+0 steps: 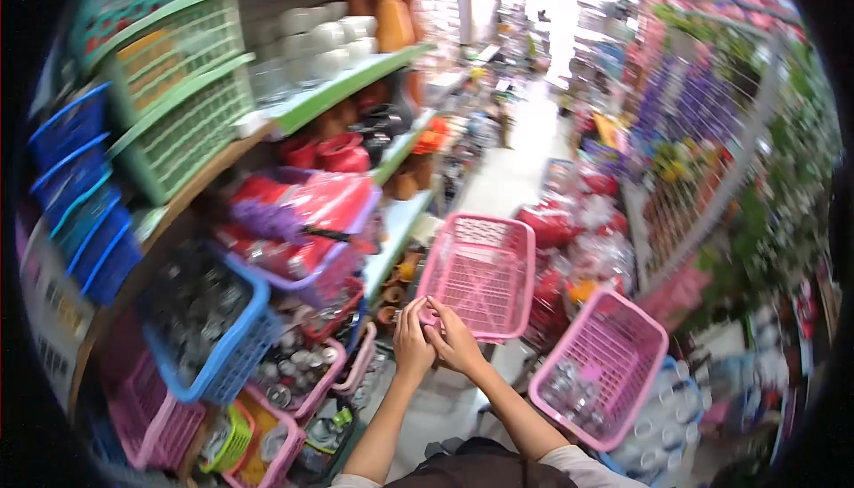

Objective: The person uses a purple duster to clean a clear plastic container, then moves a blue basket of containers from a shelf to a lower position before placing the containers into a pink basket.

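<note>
My left hand [413,342] and my right hand [456,342] are close together in front of me. Both have their fingers curled around a small pink thing [430,317], mostly hidden and too blurred to name. Just beyond them is a pink plastic basket [527,261] with slotted walls; only its floor shows inside. To the right of my forearm, a second pink basket [659,338] holds several clear glass-like items [572,392] at its near end.
Shelves [351,77] along the left carry white cups, vases and red pots. A blue basket [258,328] of glassware and a purple basket [334,279] stand below. Red plastic-wrapped bundles [550,224] and a mesh rack [703,177] of artificial flowers line the right. A pale aisle floor [525,163] runs between.
</note>
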The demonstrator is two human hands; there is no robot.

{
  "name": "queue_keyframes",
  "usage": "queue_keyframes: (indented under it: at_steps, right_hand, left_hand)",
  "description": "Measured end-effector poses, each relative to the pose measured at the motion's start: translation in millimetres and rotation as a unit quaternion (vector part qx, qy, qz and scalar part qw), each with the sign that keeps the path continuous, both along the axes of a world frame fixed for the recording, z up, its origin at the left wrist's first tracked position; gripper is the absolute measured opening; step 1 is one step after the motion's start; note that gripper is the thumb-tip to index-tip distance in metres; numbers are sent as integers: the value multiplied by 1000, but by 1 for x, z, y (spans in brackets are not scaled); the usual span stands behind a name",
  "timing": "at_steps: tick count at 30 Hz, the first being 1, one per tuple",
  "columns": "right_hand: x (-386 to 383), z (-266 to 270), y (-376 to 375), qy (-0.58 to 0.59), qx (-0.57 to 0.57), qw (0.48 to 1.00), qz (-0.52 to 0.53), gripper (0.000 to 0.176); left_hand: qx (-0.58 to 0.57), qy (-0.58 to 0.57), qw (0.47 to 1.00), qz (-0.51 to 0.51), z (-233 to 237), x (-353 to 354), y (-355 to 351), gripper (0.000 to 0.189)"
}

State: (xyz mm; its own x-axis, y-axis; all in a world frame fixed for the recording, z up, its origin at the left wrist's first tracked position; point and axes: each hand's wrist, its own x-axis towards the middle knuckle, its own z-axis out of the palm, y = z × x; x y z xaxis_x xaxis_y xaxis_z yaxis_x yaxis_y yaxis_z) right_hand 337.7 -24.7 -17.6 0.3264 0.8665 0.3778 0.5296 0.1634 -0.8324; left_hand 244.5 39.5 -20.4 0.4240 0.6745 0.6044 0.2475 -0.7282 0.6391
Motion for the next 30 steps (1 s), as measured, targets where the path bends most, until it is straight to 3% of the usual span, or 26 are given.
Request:
queue_keyframes:
  at_steps: [8, 12, 16, 18, 20, 21, 22, 24, 27, 28, 30]
  right_hand:
    - [93, -58, -140, 59, -62, 964, -251, 60]
    - [122, -91, -208, 6, -91, 915, -394, 50]
    - [160, -157, -275, 55, -146, 864, -479, 43]
    - [173, -189, -300, 70, -169, 831, -526, 42]
    - [181, -219, -320, 99, -299, 769, -556, 45]
    - [177, -194, -322, 147, -426, 721, -527, 47]
    - [176, -198, -324, 150, -425, 717, -533, 47]
    - [169, -203, -326, 169, -480, 705, -495, 43]
    - [158, -208, -320, 145, -504, 695, -491, 35]
    - [156, -211, -319, 111, -515, 687, -500, 34]
    - [155, -213, -323, 126, -514, 684, -502, 35]
  left_hand:
    - [-40, 80, 963, -254, -49, 122, -103, 49]
    - [-29, 112, 930, -350, -76, 156, -152, 49]
    - [-120, 164, 866, -456, -107, 181, -186, 49]
    - [-302, 168, 789, -508, -136, 198, -199, 48]
    - [-326, 168, 760, -536, -173, 219, -207, 46]
    - [-267, 213, 768, -541, -183, 227, -211, 46]
    - [-207, 254, 773, -543, -184, 233, -215, 47]
    - [-230, 298, 762, -526, -187, 249, -227, 43]
    - [-14, 434, 761, -482, -196, 265, -240, 40]
    - [-14, 435, 758, -486, -202, 268, -244, 40]
    - [133, 513, 717, -453, -217, 273, -245, 44]
